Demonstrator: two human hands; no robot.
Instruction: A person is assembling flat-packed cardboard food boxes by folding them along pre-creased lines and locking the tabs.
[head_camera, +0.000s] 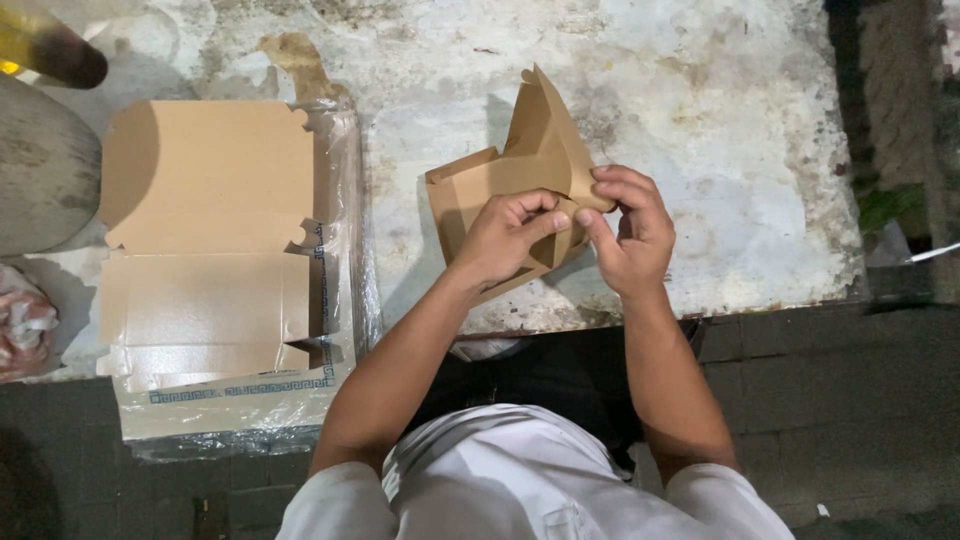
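A brown cardboard box (520, 160), half folded with its lid flap tilted upward, rests on the worn white table (720, 120). My left hand (510, 235) grips the box's near side wall, fingers curled over its edge. My right hand (625, 225) pinches a corner flap of the same box between thumb and fingers. Both hands touch each other's area at the box's near right corner.
A stack of flat unfolded brown box blanks (205, 235) lies in clear plastic wrap at the left, overhanging the table's front edge. A pink and white bundle (22, 325) sits at the far left. Dark paved floor (830, 400) lies below the table edge.
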